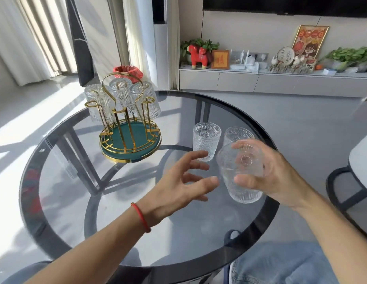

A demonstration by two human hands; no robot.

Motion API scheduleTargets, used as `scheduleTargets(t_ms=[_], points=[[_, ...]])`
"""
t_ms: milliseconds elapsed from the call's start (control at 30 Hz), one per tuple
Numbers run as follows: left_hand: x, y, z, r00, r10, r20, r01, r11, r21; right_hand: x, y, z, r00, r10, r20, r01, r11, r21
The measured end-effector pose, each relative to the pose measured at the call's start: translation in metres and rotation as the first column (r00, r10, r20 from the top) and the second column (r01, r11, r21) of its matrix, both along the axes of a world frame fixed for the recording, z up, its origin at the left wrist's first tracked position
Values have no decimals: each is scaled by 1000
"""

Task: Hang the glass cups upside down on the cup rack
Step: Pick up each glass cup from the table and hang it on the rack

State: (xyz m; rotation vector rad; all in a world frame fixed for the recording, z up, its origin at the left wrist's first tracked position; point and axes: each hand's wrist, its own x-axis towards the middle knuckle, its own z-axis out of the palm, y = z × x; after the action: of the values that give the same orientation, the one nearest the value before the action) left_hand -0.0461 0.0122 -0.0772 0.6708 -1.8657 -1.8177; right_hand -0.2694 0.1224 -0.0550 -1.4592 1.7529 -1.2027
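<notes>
Nearest the camera, a knee in pale blue denim (281,263) shows through and past the near rim of the round table (55,232), whose top is smoked glass edged with a dark band over a black ring frame. Left hand (184,181), a red cord bracelet (140,217) at its wrist, is spread with fingers relaxed and apart, holding nothing, just beside the held cup. Right hand (270,175) grips a clear pressed-glass cup (240,173), tilted, with fine vertical ribbing and a beaded medallion; thumb on its near side, fingertips over its far side. Motion blur softens its outline. Two matching cups stand upright beyond it: one (206,140) in full view, the other (238,135) partly hidden behind the held cup. At far left stands the cup rack (130,138), gold wire loops on a round green tray, carrying three inverted cups (121,93) on its far side. Their rims are hard to separate behind the wires.
</notes>
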Motion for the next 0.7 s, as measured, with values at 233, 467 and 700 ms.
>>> scheduleTargets(t_ms=[233,467,700], points=[[11,-20,11,963,269,14,-260,942,-210,54,-50,-4,980,127,-153,-129,992,-2],[38,-69,14,909,390,-146,-321,880,350,73,-86,-9,938,58,341,-75,996,38],[55,-95,-2,929,370,-15,-370,926,-76,82,-116,7,921,-124,370,174,979,-104]])
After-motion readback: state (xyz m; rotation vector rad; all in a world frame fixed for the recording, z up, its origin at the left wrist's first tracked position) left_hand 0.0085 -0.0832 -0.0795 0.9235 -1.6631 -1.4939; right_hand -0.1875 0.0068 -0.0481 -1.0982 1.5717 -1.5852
